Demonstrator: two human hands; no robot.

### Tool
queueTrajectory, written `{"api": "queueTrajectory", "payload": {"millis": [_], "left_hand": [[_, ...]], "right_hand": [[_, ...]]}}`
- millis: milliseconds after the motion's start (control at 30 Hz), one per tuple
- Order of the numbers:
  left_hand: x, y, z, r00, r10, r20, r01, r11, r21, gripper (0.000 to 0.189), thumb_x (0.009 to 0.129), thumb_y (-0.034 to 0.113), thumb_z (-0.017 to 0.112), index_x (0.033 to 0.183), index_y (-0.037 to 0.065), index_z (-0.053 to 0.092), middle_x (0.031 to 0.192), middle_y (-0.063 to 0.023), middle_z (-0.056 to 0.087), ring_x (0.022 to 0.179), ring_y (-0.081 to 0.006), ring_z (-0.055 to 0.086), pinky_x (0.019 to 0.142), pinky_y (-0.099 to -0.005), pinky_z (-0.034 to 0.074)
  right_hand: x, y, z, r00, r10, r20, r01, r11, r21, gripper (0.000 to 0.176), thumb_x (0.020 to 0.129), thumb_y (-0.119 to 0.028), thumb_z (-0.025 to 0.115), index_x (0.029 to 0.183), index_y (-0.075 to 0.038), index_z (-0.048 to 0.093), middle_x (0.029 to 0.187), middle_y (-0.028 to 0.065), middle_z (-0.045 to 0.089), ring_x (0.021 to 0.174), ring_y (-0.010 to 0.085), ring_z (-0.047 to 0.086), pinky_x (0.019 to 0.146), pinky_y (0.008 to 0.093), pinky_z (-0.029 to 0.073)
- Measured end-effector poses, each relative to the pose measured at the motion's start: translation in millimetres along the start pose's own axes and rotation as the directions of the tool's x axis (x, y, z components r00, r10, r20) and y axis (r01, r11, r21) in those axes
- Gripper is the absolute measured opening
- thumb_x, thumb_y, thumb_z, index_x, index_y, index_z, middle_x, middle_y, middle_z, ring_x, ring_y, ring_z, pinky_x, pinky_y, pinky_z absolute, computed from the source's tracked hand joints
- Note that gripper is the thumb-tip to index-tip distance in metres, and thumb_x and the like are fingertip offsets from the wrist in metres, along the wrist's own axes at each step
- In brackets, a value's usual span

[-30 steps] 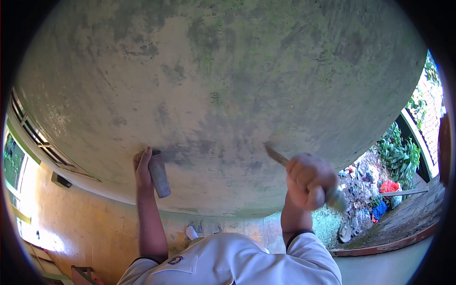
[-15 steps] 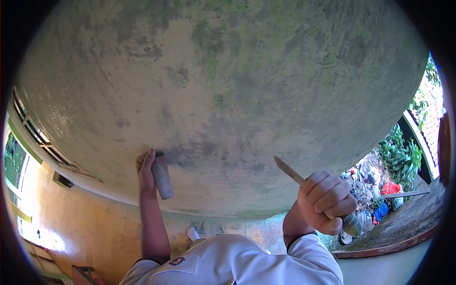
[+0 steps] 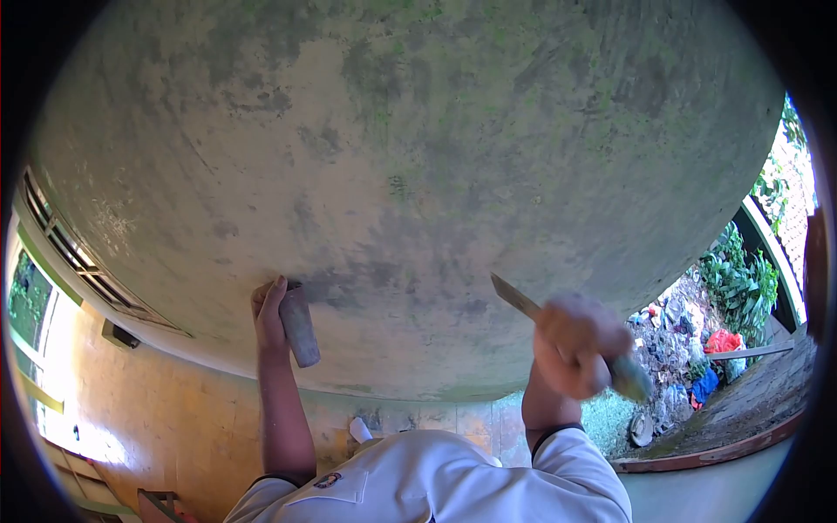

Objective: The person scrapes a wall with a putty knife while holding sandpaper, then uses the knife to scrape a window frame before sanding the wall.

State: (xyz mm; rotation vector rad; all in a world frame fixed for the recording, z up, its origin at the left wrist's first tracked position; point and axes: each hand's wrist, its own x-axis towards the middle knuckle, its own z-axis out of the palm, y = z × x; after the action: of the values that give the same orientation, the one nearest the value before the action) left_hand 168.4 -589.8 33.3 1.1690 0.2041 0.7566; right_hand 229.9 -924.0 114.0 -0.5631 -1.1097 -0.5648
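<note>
Report: bladed tool slanted toward the wall, grey block in left hand

The right hand [image 3: 580,344], blurred, is nearer the wall's right edge, fingers wrapped around a bladed tool [image 3: 514,295]. Its long axis runs obliquely — the blade points up and left over the wall [image 3: 436,192], the greenish handle [image 3: 629,381] toward the wall's right edge. Tip contact with the wall cannot be told. At the wall's lower left, the left hand [image 3: 268,305] holds a grey block [image 3: 300,329], near upright. Stained wall spans the gap between hands; past its right edge — litter [image 3: 671,349] and plants [image 3: 741,279].
</note>
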Motion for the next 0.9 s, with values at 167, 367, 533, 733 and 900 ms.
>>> {"api": "queueTrajectory", "payload": {"millis": [167,367,533,733,900], "left_hand": [[-1.8,2.1,-2.5,0.999,-0.028,-0.029,0.029,0.999,0.015,0.036,0.086,0.019,0.062,0.054,0.014,0.047,0.056,0.0063,0.046,0.050,-0.0029,0.038,0.048,-0.0227,0.029],[-3.0,5.5,9.5,0.999,0.009,-0.052,-0.009,1.000,0.002,0.036,0.086,0.019,0.063,0.054,0.013,0.047,0.055,0.0063,0.045,0.050,-0.0031,0.038,0.048,-0.0229,0.029],[-2.4,3.5,1.7,0.999,-0.029,0.015,0.029,1.000,-0.003,0.037,0.086,0.019,0.063,0.054,0.013,0.045,0.055,0.0065,0.044,0.050,-0.0030,0.038,0.049,-0.0227,0.030],[-2.4,1.7,0.9,1.000,-0.016,-0.013,0.016,1.000,0.002,0.040,0.085,0.020,0.063,0.052,0.015,0.041,0.054,0.0069,0.044,0.050,-0.0023,0.037,0.049,-0.0223,0.030],[-5.4,7.1,13.9,0.995,-0.011,-0.104,0.012,1.000,0.004,0.039,0.085,0.020,0.063,0.053,0.015,0.042,0.054,0.0065,0.044,0.050,-0.0028,0.038,0.049,-0.0226,0.030]], "right_hand": [[5.1,12.2,-2.5,0.997,-0.066,0.047,0.069,0.996,-0.055,0.031,0.081,-0.015,0.062,0.061,-0.007,0.039,0.046,0.0006,0.038,0.035,0.0126,0.035,0.035,0.0270,0.029],[4.0,-6.9,-5.0,0.974,-0.209,0.084,0.203,0.976,0.082,0.031,0.083,-0.014,0.062,0.062,-0.006,0.040,0.048,0.0012,0.037,0.038,0.0149,0.035,0.037,0.0305,0.030],[-1.0,-0.5,-11.1,0.999,-0.011,0.041,0.015,0.994,-0.106,0.035,0.082,-0.020,0.064,0.061,-0.008,0.039,0.046,0.0004,0.037,0.036,0.0139,0.037,0.036,0.0289,0.032],[-5.7,-4.7,-8.6,0.988,-0.141,0.058,0.148,0.978,-0.146,0.036,0.081,-0.023,0.066,0.061,-0.008,0.040,0.047,0.0003,0.037,0.036,0.0141,0.037,0.036,0.0282,0.032],[4.5,-9.3,-3.0,0.959,-0.260,0.113,0.252,0.965,0.074,0.022,0.079,-0.009,0.054,0.063,-0.009,0.039,0.047,-0.0006,0.039,0.035,0.0089,0.033,0.035,0.0230,0.026]]}}
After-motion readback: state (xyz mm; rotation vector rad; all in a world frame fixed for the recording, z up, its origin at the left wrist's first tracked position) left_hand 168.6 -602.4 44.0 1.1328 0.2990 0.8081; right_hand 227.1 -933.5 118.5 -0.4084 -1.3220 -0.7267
